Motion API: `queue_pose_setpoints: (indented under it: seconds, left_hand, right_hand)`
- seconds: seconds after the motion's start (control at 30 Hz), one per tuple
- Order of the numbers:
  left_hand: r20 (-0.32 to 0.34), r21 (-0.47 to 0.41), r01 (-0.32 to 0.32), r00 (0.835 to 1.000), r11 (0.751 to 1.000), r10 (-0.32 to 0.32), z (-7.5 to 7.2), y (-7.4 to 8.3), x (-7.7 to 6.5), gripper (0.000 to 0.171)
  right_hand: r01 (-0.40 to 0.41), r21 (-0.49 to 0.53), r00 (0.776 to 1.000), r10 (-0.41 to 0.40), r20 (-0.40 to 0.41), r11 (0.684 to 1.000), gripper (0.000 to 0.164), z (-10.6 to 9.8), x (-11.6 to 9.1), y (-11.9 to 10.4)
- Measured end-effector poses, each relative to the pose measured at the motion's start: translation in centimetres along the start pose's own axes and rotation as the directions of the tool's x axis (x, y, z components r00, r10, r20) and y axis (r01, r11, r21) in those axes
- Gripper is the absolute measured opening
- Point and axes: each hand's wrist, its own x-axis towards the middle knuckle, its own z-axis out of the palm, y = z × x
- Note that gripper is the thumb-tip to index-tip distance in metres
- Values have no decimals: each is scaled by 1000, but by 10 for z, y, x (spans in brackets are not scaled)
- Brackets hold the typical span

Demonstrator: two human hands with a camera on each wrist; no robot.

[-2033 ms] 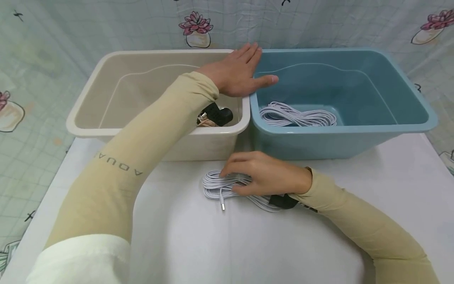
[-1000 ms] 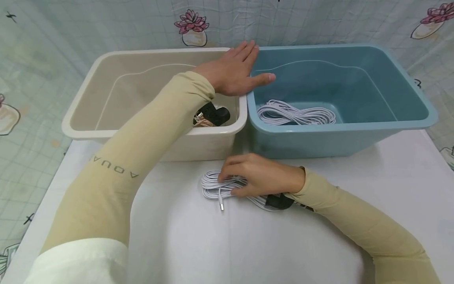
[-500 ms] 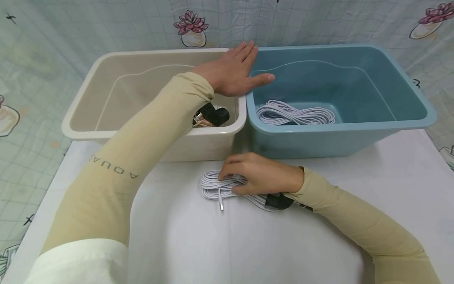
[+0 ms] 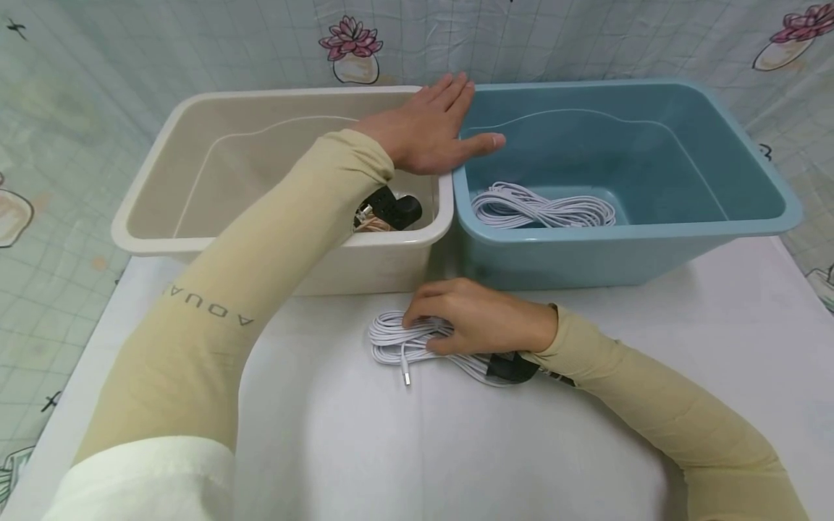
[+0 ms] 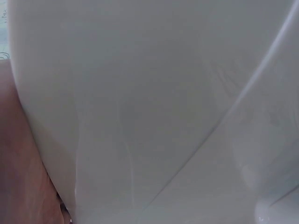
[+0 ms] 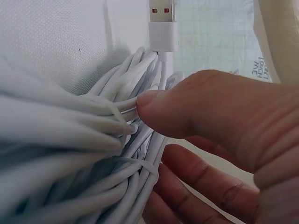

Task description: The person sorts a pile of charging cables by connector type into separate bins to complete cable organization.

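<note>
White cable bundle (image 4: 393,338) being gripped by the right hand (image 4: 478,318) in front of the blue bin (image 4: 625,233)

The right hand is grasping the bundle from above, its thumb pressing one side and its fingers curling round the other. The left hand (image 4: 433,137) is holding nothing: it is resting palm down, fingers straight and thumb sticking out, over the left rim of the blue bin and the adjoining rim of the beige bin (image 4: 156,246), which is standing just left of the blue bin.

The left arm, in a tan sleeve (image 4: 280,217), is slanting across the beige bin toward the blue bin's left rim. The right forearm is angling in from in front of the blue bin, its wrist lying low beside the cable.

The bundle is lying before the blue bin's near left corner, its smooth round strands forming long loops. A thin tie (image 6: 149,169) is binding them, and a USB plug (image 6: 161,37) with a metal tip is poking out. Inside the blue bin, a coil of white cable (image 4: 544,210) is lying. Left of it, the glossy plastic beige bin is holding a black object (image 4: 399,210) and a tan cord (image 4: 374,225). White fabric is covering the worktop (image 4: 365,449), and a plant-patterned sheet (image 4: 541,43) is hanging behind the blue bin.
</note>
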Motion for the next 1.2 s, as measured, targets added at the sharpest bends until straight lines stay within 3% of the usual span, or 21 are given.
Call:
queue_pose_setpoints:
  seconds: [0.47, 1.2]
  left_hand:
    - [10, -9, 3, 1000, 1000, -3, 0, 0, 0, 92]
    - [5, -9, 6, 1000, 1000, -6, -1, 0, -1, 92]
  right_hand:
    - [5, 46, 998, -2, -58, 999, 40, 0, 2, 6]
    - [-101, 80, 995, 102, -2, 992, 39, 0, 4, 7]
